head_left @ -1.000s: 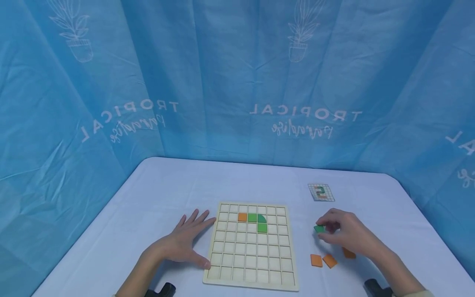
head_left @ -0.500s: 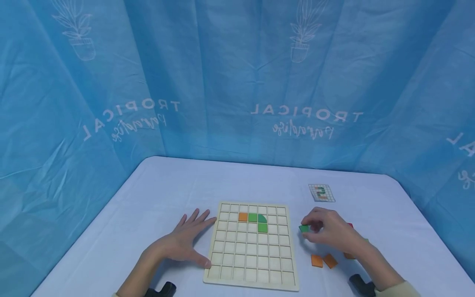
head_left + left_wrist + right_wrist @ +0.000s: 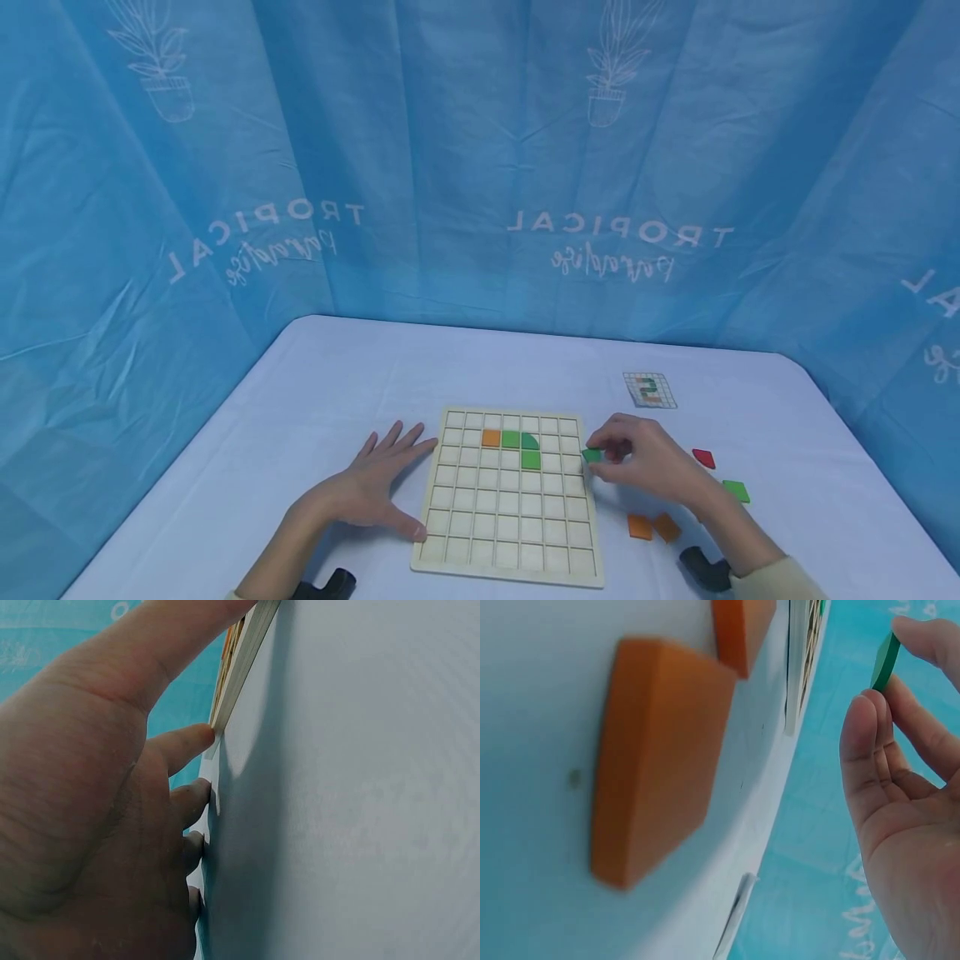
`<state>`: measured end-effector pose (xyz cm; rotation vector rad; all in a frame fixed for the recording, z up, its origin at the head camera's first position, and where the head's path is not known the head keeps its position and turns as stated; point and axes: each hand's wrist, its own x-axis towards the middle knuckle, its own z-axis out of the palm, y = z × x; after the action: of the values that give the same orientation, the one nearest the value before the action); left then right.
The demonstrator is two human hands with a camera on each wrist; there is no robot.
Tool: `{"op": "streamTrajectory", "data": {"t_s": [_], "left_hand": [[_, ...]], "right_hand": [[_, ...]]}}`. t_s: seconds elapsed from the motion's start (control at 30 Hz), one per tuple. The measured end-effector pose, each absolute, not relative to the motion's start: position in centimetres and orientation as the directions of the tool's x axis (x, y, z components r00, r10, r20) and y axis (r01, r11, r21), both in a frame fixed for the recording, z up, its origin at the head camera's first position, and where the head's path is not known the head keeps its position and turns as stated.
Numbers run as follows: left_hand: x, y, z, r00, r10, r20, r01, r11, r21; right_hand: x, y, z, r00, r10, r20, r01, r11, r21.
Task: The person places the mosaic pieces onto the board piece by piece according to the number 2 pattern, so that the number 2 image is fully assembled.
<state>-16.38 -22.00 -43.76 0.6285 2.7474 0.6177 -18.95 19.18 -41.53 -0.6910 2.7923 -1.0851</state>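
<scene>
Pinching green tile (image 3: 592,456) in fingers of right hand (image 3: 637,454), at right edge of board (image 3: 506,529); can't tell if touching it; touching left edge with left hand (image 3: 367,492), fingers spread; printed on curtain (image 3: 465,150), mirrored: "TROPICAL Paradise"; pictured on card (image 3: 649,390): "2"; loose on table (image 3: 375,367), at right: orange tiles (image 3: 640,527), red tile (image 3: 703,458)

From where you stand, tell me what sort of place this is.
Probably a makeshift indoor tabletop booth: blue printed curtains hang around a white-clothed table, with a gridded board and loose orange tiles on it.
</scene>
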Motion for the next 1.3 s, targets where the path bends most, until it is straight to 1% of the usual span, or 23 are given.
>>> {"op": "streamTrajectory", "data": {"t_s": [0.43,0.73,1.07,1.3], "left_hand": [[-16.3,-21.9,-43.6,-0.874,0.462,-0.151,0.352,0.815,0.460],[-16.4,-22.0,-43.8,-0.875,0.461,-0.148,0.356,0.819,0.450],[-16.5,-22.0,-43.9,-0.871,0.469,-0.145,0.364,0.816,0.449],[-16.5,-21.9,-43.9,-0.874,0.461,-0.152,0.352,0.819,0.453]], "right_hand": [[-19.2,16.4,-41.8,-0.855,-0.515,0.063,-0.418,0.611,-0.672],[-19.3,14.5,-42.1,-0.832,-0.554,-0.010,-0.404,0.619,-0.674],[-19.4,12.7,-42.4,-0.807,-0.591,-0.003,-0.471,0.647,-0.600],[-19.5,11.9,-42.5,-0.796,-0.605,-0.009,-0.495,0.661,-0.564]]}}
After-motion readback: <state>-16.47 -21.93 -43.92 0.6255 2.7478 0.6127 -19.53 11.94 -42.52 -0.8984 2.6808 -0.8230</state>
